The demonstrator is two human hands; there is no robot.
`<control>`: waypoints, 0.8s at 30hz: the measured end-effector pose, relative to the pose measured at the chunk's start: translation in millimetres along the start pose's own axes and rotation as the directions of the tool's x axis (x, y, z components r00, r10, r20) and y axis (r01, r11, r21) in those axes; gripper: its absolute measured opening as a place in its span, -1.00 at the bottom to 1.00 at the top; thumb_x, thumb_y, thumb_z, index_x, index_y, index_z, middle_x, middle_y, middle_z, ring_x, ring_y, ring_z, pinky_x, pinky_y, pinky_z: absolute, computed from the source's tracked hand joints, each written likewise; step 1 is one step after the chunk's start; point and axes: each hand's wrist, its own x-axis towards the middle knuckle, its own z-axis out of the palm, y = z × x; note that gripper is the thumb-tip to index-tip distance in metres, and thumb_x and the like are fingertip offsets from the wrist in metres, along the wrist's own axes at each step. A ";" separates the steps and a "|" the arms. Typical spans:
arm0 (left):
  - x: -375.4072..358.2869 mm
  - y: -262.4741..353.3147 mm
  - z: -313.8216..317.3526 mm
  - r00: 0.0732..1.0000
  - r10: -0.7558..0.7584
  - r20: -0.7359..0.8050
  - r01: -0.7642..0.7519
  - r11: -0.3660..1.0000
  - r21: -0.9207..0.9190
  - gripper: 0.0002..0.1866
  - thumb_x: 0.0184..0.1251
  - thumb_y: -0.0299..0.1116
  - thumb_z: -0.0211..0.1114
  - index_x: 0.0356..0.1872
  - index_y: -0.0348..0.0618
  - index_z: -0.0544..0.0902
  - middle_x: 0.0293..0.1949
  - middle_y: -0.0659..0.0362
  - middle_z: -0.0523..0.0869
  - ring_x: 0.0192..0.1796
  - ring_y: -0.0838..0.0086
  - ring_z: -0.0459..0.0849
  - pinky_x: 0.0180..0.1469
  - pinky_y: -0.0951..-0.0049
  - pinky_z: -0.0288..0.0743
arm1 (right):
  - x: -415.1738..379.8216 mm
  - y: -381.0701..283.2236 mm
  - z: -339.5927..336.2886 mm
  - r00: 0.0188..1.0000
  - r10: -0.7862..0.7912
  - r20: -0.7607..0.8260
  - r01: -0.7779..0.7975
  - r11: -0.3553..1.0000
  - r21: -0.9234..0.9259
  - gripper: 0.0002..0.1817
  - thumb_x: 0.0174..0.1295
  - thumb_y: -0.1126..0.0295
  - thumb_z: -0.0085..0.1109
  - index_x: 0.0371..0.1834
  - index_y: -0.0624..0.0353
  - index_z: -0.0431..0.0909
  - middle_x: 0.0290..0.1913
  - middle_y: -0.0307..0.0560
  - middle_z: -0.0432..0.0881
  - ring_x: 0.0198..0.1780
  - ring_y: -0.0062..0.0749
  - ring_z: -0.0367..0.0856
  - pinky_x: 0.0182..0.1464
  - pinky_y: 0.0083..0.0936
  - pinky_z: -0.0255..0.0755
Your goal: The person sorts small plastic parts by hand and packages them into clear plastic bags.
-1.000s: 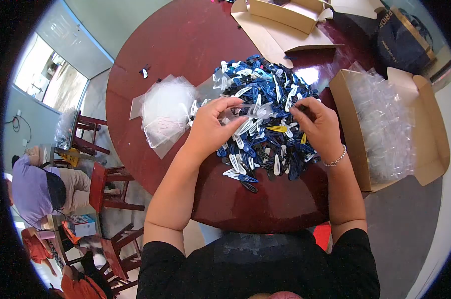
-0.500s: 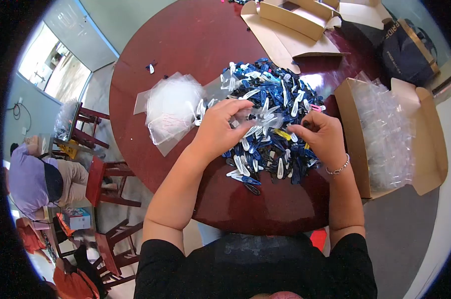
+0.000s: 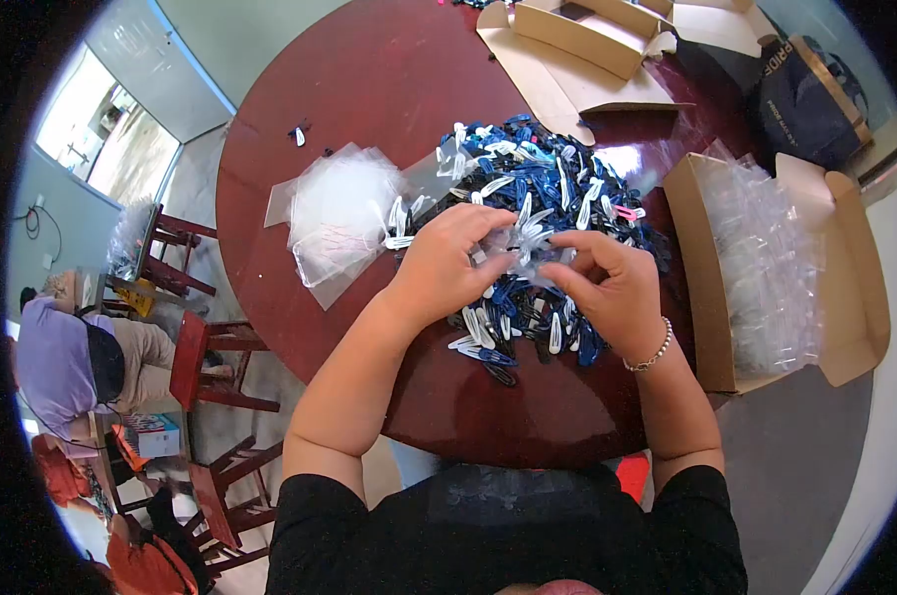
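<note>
A large heap of snap hair clips (image 3: pixel 543 178), mostly dark blue, black and white, lies on the round table. Above the heap, a small clear plastic bag (image 3: pixel 520 241) is held between my two hands. My left hand (image 3: pixel 439 260) pinches the bag's left side between thumb and fingers. At its right side, my right hand (image 3: pixel 615 296) has its thumb and forefinger closed on the bag's edge. What the bag contains is hard to make out against the clips behind it. Left of the heap lies a stack of flat clear bags (image 3: pixel 339 203).
An open cardboard box (image 3: pixel 701 268) full of filled clear bags (image 3: pixel 761 268) stands at the right. More cardboard boxes (image 3: pixel 577 45) and a dark bag (image 3: pixel 815 104) are at the back of the dark red table (image 3: pixel 310 89). Wooden stools (image 3: pixel 225 362) and other people (image 3: pixel 67 347) are at the left.
My right hand has moved left, from over the clips at the right to the plastic bag, and now grips it. The left hand stays nearly in place with the bag.
</note>
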 end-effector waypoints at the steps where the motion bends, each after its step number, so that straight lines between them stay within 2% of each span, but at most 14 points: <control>1: -0.3 -0.9 0.6 1.000 -0.014 0.003 0.014 1.000 -0.017 -0.60 0.04 -0.43 0.44 -0.03 -0.22 0.65 -0.14 0.02 0.70 -0.13 0.21 0.69 -0.05 0.32 0.57 | -0.1 0.8 0.2 0.999 -0.020 -0.033 0.021 1.000 0.011 -0.78 0.12 0.51 0.42 -0.15 0.24 0.68 -0.56 -0.31 0.58 -0.54 -0.79 0.44 -0.47 -0.76 0.32; 3: -0.4 -1.3 -0.3 1.000 -0.027 0.008 0.027 0.999 -0.034 -0.59 0.04 -0.44 0.44 -0.02 -0.23 0.65 -0.16 0.04 0.70 -0.15 0.24 0.69 -0.05 0.34 0.57 | 1.1 1.1 -5.4 0.998 -0.026 -0.065 0.027 1.000 0.006 -0.79 0.16 0.52 0.38 -0.13 0.26 0.67 -0.55 -0.34 0.57 -0.53 -0.80 0.44 -0.46 -0.76 0.32; 5: 0.2 0.6 -5.9 0.971 -0.223 0.091 0.235 0.958 -0.163 -0.61 0.11 -0.46 0.47 0.01 -0.22 0.65 -0.07 0.10 0.72 -0.06 0.41 0.70 0.00 0.40 0.56 | 1.7 4.7 -9.3 0.990 0.012 -0.137 -0.001 0.997 0.081 -0.86 0.28 0.54 0.24 -0.12 0.30 0.66 -0.49 -0.39 0.55 -0.48 -0.81 0.41 -0.43 -0.78 0.30; 6: 1.3 1.3 -9.7 0.970 -0.224 0.091 0.236 0.958 -0.162 -0.61 0.11 -0.46 0.47 0.01 -0.22 0.65 -0.07 0.10 0.72 -0.06 0.41 0.70 0.00 0.40 0.56 | 3.2 9.2 -11.3 0.987 0.035 -0.155 -0.015 0.992 0.127 -0.86 0.30 0.54 0.23 -0.12 0.30 0.66 -0.48 -0.38 0.55 -0.47 -0.81 0.42 -0.42 -0.78 0.30; 8: 4.0 -0.2 -18.3 0.881 -0.460 0.113 0.434 0.689 -0.581 -0.61 0.12 -0.46 0.47 0.01 -0.23 0.66 -0.05 0.16 0.72 -0.02 0.47 0.68 0.03 0.45 0.56 | 7.6 29.0 -15.8 0.981 0.046 -0.190 -0.022 0.991 0.130 -0.87 0.32 0.51 0.22 -0.13 0.30 0.66 -0.45 -0.37 0.56 -0.45 -0.83 0.42 -0.42 -0.78 0.30; 9: 3.6 -4.6 -24.6 0.907 -0.418 0.052 0.354 0.689 -0.632 -0.60 0.20 -0.41 0.42 0.08 -0.22 0.63 0.02 0.13 0.70 0.06 0.42 0.67 0.10 0.47 0.56 | 9.4 37.0 -17.4 0.981 0.047 -0.191 -0.022 0.991 0.130 -0.87 0.32 0.51 0.22 -0.13 0.30 0.66 -0.45 -0.37 0.56 -0.45 -0.83 0.42 -0.42 -0.78 0.30; 10: 3.7 -7.2 -29.7 0.907 -0.417 0.052 0.353 0.689 -0.633 -0.60 0.20 -0.41 0.42 0.08 -0.22 0.63 0.02 0.13 0.70 0.06 0.42 0.67 0.10 0.47 0.56 | 10.9 43.1 -18.9 0.986 0.061 -0.158 -0.050 0.996 0.076 -0.85 0.31 0.50 0.24 -0.11 0.31 0.66 -0.43 -0.34 0.59 -0.43 -0.78 0.47 -0.39 -0.75 0.34; 12: 3.9 -9.8 -38.7 0.910 -0.411 -0.054 0.147 0.443 -0.884 -0.59 0.28 -0.41 0.36 0.15 -0.24 0.58 0.04 0.08 0.70 0.10 0.40 0.66 0.13 0.45 0.55 | 11.5 51.2 -13.7 0.990 0.075 -0.123 -0.073 0.997 0.020 -0.83 0.29 0.49 0.26 -0.10 0.31 0.65 -0.42 -0.30 0.61 -0.41 -0.72 0.52 -0.37 -0.73 0.38; 14: 3.7 -11.4 -41.6 0.904 -0.420 -0.078 0.136 0.456 -0.880 -0.58 0.32 -0.36 0.33 0.18 -0.21 0.56 0.08 0.08 0.69 0.16 0.42 0.63 0.15 0.42 0.54 | 13.2 53.5 -2.5 0.995 -0.090 -0.054 0.081 0.986 -0.147 -0.76 0.23 0.49 0.31 -0.05 0.29 0.63 -0.26 -0.15 0.68 -0.29 -0.56 0.63 -0.30 -0.65 0.47; 15: 4.7 -12.3 -41.3 0.880 -0.472 -0.046 0.187 0.434 -0.882 -0.60 0.32 -0.36 0.33 0.17 -0.19 0.57 0.07 0.09 0.69 0.14 0.43 0.63 0.13 0.43 0.54 | 13.1 51.8 -0.1 0.996 -0.082 0.041 0.089 0.976 -0.198 -0.60 0.16 0.43 0.38 0.08 0.26 0.57 0.01 0.03 0.64 -0.03 -0.25 0.65 -0.04 -0.44 0.54; 17: 4.4 -13.2 -41.7 0.853 -0.521 -0.023 0.229 0.413 -0.882 -0.61 0.33 -0.35 0.34 0.15 -0.18 0.58 0.06 0.09 0.69 0.13 0.45 0.63 0.11 0.45 0.54 | 13.1 46.5 12.0 0.975 -0.184 0.123 0.218 0.901 -0.375 -0.42 0.14 0.34 0.41 0.24 0.22 0.47 0.20 0.12 0.53 0.18 -0.06 0.54 0.20 -0.26 0.44; 18: 4.3 -13.6 -41.8 0.845 -0.533 -0.037 0.226 0.418 -0.880 -0.63 0.33 -0.34 0.34 0.13 -0.17 0.59 0.04 0.11 0.70 0.11 0.47 0.64 0.08 0.47 0.54 | 12.9 41.6 17.5 0.976 -0.079 0.201 0.147 0.925 -0.351 -0.29 0.13 0.25 0.42 0.35 0.19 0.36 0.33 0.16 0.41 0.34 0.07 0.37 0.36 -0.16 0.26; 21: 4.7 -17.4 -43.6 0.829 -0.556 -0.055 0.227 0.426 -0.876 -0.67 0.34 -0.33 0.33 0.08 -0.16 0.62 0.00 0.14 0.72 0.08 0.50 0.65 0.03 0.51 0.53 | 16.7 37.2 35.7 0.962 -0.143 0.231 0.242 0.837 -0.490 -0.27 0.13 0.23 0.41 0.38 0.14 0.33 0.39 0.16 0.30 0.37 0.11 0.27 0.37 -0.17 0.25; 24: 2.8 -21.1 -41.3 0.818 -0.573 -0.054 0.253 0.442 -0.861 -0.70 0.36 -0.33 0.30 0.07 -0.18 0.62 -0.02 0.13 0.72 0.07 0.47 0.65 0.03 0.46 0.54 | 23.9 38.7 33.1 0.959 -0.149 0.239 0.246 0.858 -0.452 -0.30 0.12 0.26 0.41 0.35 0.15 0.36 0.31 0.15 0.37 0.30 0.08 0.35 0.33 -0.17 0.29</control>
